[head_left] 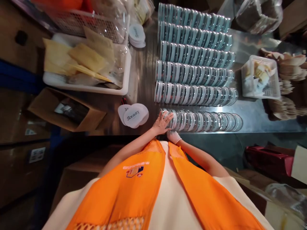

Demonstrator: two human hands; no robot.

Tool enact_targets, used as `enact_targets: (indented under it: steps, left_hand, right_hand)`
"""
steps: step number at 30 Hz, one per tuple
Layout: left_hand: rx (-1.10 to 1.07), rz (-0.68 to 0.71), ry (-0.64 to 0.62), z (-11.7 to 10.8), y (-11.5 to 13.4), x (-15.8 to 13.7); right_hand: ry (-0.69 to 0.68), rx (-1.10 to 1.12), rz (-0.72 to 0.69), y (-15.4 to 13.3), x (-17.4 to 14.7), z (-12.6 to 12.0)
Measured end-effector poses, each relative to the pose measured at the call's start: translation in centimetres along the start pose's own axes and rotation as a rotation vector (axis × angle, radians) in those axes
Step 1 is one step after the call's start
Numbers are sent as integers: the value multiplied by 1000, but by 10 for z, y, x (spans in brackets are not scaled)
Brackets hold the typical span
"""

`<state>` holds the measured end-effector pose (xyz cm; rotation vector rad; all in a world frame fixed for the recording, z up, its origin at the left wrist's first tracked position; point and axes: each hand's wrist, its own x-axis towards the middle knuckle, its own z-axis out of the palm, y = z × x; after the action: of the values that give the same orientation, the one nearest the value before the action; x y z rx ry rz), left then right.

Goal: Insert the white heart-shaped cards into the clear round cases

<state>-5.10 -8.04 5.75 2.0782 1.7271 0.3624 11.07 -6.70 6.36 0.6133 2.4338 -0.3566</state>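
Silvery discs point(199, 121) run toward three o'clock from your left hand point(163, 124), whose spread fingers rest on the row's end. Your right hand point(174, 137) sits near its five o'clock, grip unclear; light pressure should keep the row straight.

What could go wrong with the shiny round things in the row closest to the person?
A few things might go wrong. The closest row of clear round things lies right by the front edge of the table, so a bump could knock some off. The left hand is at the row's left end; a hard push there might slide or topple it. The loose white cards lie near the left forearm, which could brush them away.
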Motion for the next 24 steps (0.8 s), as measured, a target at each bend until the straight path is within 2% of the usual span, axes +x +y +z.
enact_targets:
  steps: [3, 5, 8, 9, 10, 12, 16, 18, 20, 24]
  left_hand:
    - [-78, 18, 58, 3, -6, -1]
    - [-180, -9, 177, 8, -13, -4]
    - [-403, -214, 440, 24, -23, -9]
    - [-497, -289, 500, 31, -25, -9]
    - [-590, -346, 530, 39, -26, -8]
    - [-732, -393, 527, 53, -25, -3]
    - [-787, -393, 529, 65, -18, 9]
    - [-780, -400, 564, 63, -14, 13]
    - [-770, -420, 600, 59, -11, 17]
    - [-763, -468, 664, 53, -8, 20]
  right_hand:
    - [5, 31, 4, 14, -11, 2]
    - [59, 51, 23, 27, -22, -6]
    - [336, 89, 118, 51, -16, -40]
    - [436, 93, 136, 59, -5, -56]
    - [481, 81, 122, 67, 10, -73]
    - [423, 59, 8, 79, 46, -105]
    - [110, 38, -111, 89, 108, -149]
    - [-17, 8, -131, 90, 123, -158]
    - [-80, -18, -145, 90, 129, -161]
    - [-66, -28, -186, 91, 131, -160]
